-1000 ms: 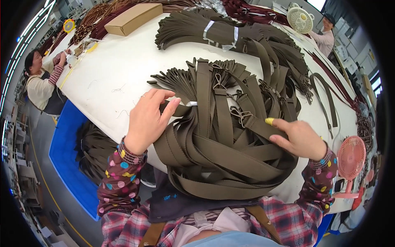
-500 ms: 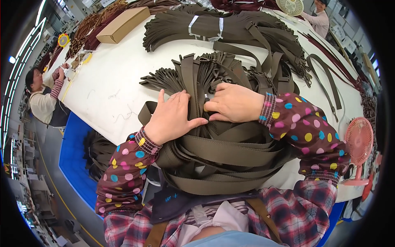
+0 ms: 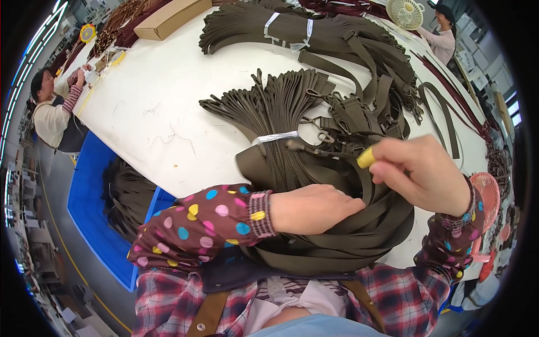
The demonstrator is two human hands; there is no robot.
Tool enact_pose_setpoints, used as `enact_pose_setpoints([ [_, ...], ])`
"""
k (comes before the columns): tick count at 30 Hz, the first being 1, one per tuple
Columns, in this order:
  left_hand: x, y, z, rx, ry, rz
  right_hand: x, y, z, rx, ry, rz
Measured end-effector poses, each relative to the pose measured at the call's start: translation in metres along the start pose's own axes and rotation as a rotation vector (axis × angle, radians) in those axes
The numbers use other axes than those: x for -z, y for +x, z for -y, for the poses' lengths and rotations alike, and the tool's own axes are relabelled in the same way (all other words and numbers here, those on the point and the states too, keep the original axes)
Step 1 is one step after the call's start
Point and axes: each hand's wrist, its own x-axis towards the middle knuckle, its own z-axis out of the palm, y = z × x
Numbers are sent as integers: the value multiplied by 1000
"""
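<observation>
A bundle of dark olive webbing straps (image 3: 275,112) lies before me, fanned at its far end and cinched by a white tie (image 3: 275,137). Metal hooks and buckles (image 3: 325,136) cluster at its right side. My left hand (image 3: 314,209) rests back up on the looped straps (image 3: 331,247) nearest me, its fingers bent over them and partly hidden. To the right, my right hand (image 3: 418,174) is raised over the bundle with its fingers curled in a pinch. Yellow wrapping (image 3: 366,158) shows at its fingertip. A blurred dark strip reaches toward that fingertip; whether the hand grips it is unclear.
Behind lies a larger tied strap bundle (image 3: 314,36). A cardboard box (image 3: 172,18) sits at the far left of the white table (image 3: 146,129). Below the left edge, a blue bin (image 3: 92,208) holds more straps. A pink fan (image 3: 485,199) stands right. Two co-workers are farther off.
My left hand has slid right and toward me. My right hand has lifted away to the right, its yellow fingertip wrapping now visible. The bundle's white tie, mostly covered before, now shows.
</observation>
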Motion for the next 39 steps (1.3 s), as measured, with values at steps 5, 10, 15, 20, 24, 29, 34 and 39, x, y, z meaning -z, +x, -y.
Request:
enact_pose_setpoints([
  [5,1,0,-8,-141,423,-271,-58,77,-4,213,318,48],
  [10,88,-71,-16,194,223,-631,-80,98,-78,-212,-76,326],
  [15,90,-175,48,961,-335,-907,-78,72,-96,-150,-459,171],
  [20,42,-135,59,876,-1098,-731,-64,77,-77,-74,-702,-168],
  [24,59,-104,62,822,-1521,-528,-107,94,-62,-115,-179,211],
  [29,45,-79,56,838,-1295,-529,-116,112,-69,-163,116,308],
  [34,65,-53,11,630,-587,-715,-118,98,-65,-103,551,-274],
  [39,96,-26,-16,337,-128,-890,-80,109,-50,210,538,-873],
])
